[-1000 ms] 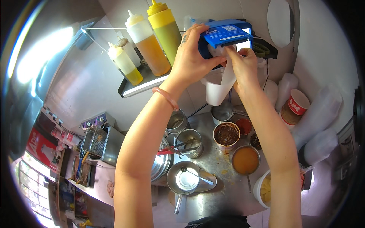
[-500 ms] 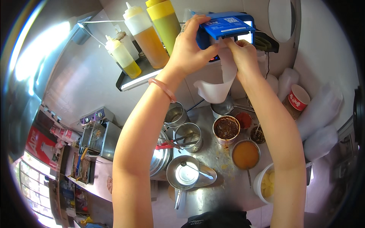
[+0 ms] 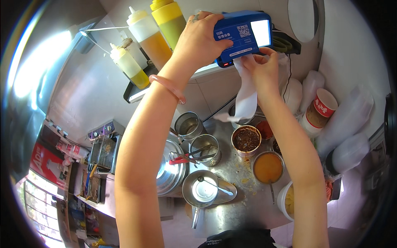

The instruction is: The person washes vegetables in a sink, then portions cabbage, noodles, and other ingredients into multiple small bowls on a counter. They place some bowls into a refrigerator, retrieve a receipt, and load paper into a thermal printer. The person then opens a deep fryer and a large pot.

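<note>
High in front of me, a blue receipt printer (image 3: 237, 40) with a lit screen stands at shelf height. My left hand (image 3: 202, 40) is wrapped round its left side, thumb across the front and fingers over the top. Just under the printer's lower edge, my right hand (image 3: 263, 71) has its fingers closed on a strip of white receipt paper (image 3: 247, 93). The strip hangs down from the printer, and its curled loose end is above the counter. Part of the paper is hidden behind the right fingers.
Squeeze bottles (image 3: 151, 37) stand on the wall shelf (image 3: 138, 96) at the left. Below, the metal counter (image 3: 225, 215) carries a saucepan (image 3: 194, 196), metal cups, a sauce pot (image 3: 246, 140) and a bowl of orange sauce (image 3: 268, 167). Paper cups (image 3: 320, 108) and plastic-wrapped stacks are at right.
The printer has tipped so that its front and screen face me more. My left hand moved slightly left, my right hand slightly lower. The paper strip's loose end has swung lower.
</note>
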Tool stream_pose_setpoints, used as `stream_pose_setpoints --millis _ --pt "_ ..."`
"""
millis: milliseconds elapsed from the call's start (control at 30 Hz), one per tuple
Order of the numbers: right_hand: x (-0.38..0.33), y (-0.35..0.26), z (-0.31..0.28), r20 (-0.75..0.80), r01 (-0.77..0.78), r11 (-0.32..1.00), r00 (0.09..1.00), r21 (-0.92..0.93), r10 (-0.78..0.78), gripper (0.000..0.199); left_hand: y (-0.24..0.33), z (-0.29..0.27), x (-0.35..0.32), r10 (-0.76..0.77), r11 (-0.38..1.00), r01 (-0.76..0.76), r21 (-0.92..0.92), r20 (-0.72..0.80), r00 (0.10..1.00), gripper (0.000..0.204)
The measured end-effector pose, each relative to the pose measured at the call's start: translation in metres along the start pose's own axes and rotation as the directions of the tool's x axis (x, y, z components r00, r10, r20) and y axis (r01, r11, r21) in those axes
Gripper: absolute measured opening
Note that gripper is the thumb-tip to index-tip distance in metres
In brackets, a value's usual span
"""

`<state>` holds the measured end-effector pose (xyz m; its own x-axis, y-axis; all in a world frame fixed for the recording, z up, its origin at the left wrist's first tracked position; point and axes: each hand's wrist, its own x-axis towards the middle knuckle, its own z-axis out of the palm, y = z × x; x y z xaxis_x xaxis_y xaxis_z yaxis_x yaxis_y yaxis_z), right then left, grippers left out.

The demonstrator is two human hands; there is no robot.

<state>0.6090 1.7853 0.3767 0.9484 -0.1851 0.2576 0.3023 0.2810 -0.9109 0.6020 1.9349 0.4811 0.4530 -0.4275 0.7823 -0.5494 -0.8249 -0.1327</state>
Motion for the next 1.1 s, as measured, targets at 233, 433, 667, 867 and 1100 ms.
stream_pose_setpoints --millis 233,433,667,867,1100 --pt "-0.002 0.022 -0.014 0.053 0.006 0.999 0.999 0.04 -0.008 0.056 0.008 0.002 0.002 -0.026 0.999 0.025 0.047 0.014 1.0 0.056" --pt "0.001 0.022 -0.014 0.053 0.084 0.996 0.995 -0.032 -0.083 0.059 0.008 0.004 0.002 -0.033 0.998 0.033 0.05 0.011 0.999 0.055" --pt "0.018 0.025 -0.007 -0.072 0.449 0.585 0.75 -0.675 -0.658 0.088 -0.002 0.002 0.003 -0.021 1.0 0.02 0.018 0.033 0.999 0.056" --pt "0.041 0.037 0.001 -0.046 0.562 0.453 0.592 -0.692 -0.805 0.109 0.004 -0.001 0.006 -0.06 0.998 0.061 -0.003 0.081 0.995 0.058" --pt "0.048 0.036 0.012 -0.08 0.51 0.513 0.651 -0.69 -0.755 0.104 0.004 -0.002 0.006 -0.06 0.998 0.062 -0.024 0.087 0.994 0.058"
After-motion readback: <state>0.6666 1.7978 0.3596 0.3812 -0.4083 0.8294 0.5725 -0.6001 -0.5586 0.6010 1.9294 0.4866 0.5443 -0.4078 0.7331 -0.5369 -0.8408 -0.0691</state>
